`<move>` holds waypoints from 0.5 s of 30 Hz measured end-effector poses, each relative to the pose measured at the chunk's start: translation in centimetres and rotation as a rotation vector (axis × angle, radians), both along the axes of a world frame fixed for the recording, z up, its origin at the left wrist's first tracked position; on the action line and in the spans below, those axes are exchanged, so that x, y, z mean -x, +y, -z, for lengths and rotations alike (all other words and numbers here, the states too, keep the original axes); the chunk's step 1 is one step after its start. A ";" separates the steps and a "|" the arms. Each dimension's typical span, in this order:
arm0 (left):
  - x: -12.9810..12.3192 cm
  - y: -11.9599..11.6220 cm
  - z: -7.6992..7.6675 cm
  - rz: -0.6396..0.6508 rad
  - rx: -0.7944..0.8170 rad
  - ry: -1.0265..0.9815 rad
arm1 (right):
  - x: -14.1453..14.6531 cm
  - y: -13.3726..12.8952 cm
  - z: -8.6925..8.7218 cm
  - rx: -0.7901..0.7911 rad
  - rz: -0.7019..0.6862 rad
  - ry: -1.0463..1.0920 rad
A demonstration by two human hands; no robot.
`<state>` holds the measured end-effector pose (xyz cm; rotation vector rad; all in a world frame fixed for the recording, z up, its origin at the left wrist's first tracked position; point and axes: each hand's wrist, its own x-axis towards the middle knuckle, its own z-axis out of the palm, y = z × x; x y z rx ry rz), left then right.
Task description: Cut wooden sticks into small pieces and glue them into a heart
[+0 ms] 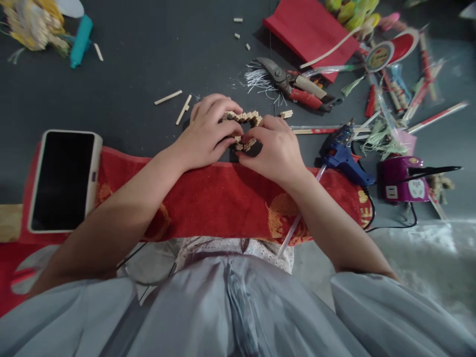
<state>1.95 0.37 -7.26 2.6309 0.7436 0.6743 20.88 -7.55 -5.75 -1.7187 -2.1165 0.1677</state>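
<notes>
A ring-like piece built of short pale sticks [245,117] lies on the dark table between my hands. My left hand [211,131] grips its left side, with thumb and index finger bent close together near the lower edge. My right hand [275,146] curls round its right side, thumb and index finger pinching at the lower right. The fingers hide parts of the ring. Two loose sticks [168,97] lie beyond my left hand, and a small stick bundle [286,114] sits just past my right hand.
A red towel [219,198] runs along the table's front edge, with a tablet [63,181] at its left end. Right of my hands are a blue glue gun [344,156], pruning shears [297,87], a red sheet [308,32], a purple device [403,178] and a ribbon spool [379,55].
</notes>
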 end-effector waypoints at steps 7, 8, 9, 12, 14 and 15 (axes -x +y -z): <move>0.0 0.0 -0.1 0.009 0.023 -0.008 | 0.0 0.0 0.1 0.028 -0.004 0.052; 0.0 0.0 -0.1 0.011 0.025 -0.010 | 0.0 0.0 0.0 0.032 -0.001 0.056; 0.0 0.0 -0.2 0.012 0.026 -0.009 | 0.0 -0.1 -0.1 0.033 0.003 0.058; 0.0 0.0 -0.3 0.012 0.029 0.005 | 0.0 -0.1 -0.4 0.029 0.017 0.061; 0.0 0.0 -0.4 0.012 0.036 0.011 | -0.1 -0.2 -0.5 0.028 0.016 0.061; 0.0 0.0 -0.4 0.012 0.039 0.011 | -0.1 -0.2 -0.6 0.028 0.013 0.061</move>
